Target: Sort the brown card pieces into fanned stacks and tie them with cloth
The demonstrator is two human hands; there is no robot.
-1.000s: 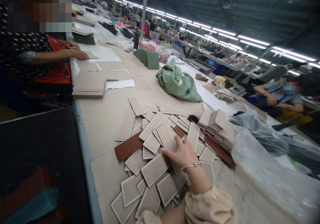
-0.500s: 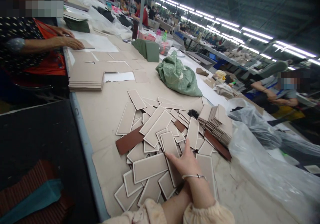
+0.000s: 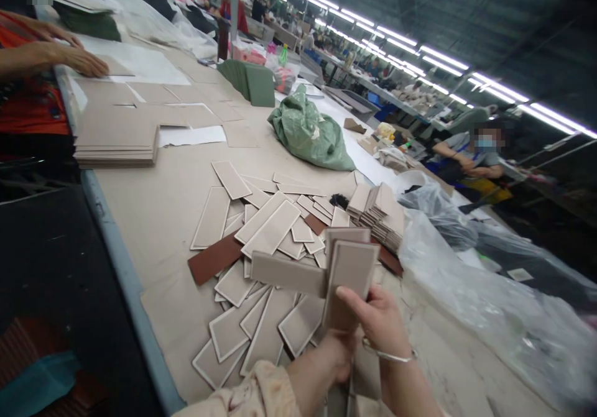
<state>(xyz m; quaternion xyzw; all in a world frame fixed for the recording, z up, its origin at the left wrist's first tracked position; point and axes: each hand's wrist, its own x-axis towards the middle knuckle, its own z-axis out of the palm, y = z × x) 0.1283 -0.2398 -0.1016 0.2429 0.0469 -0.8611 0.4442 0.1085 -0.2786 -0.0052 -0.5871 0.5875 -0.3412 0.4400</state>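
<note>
Several tan rectangular pieces with pale edges (image 3: 261,230) lie scattered on the beige table (image 3: 158,212). My right hand (image 3: 380,320) is closed on a few of these pieces (image 3: 347,271), held upright and fanned above the pile. My left hand (image 3: 338,352) sits under them, its fingers hidden behind the held pieces and my right hand. One held piece (image 3: 286,274) sticks out sideways to the left. A brown strip (image 3: 213,265) lies among the scattered pieces.
A neat stack of tan pieces (image 3: 377,212) stands to the right, by clear plastic sheeting (image 3: 466,280). A green bag (image 3: 308,134) lies further back. A stack of cardboard sheets (image 3: 116,143) sits at the left, where another person's hand (image 3: 84,63) rests on the table. A seated person (image 3: 466,156) is at the right.
My right hand was flat on the scattered pieces; now it has lifted a few of them up off the table, and my left hand has come in beneath. The view has shifted left.
</note>
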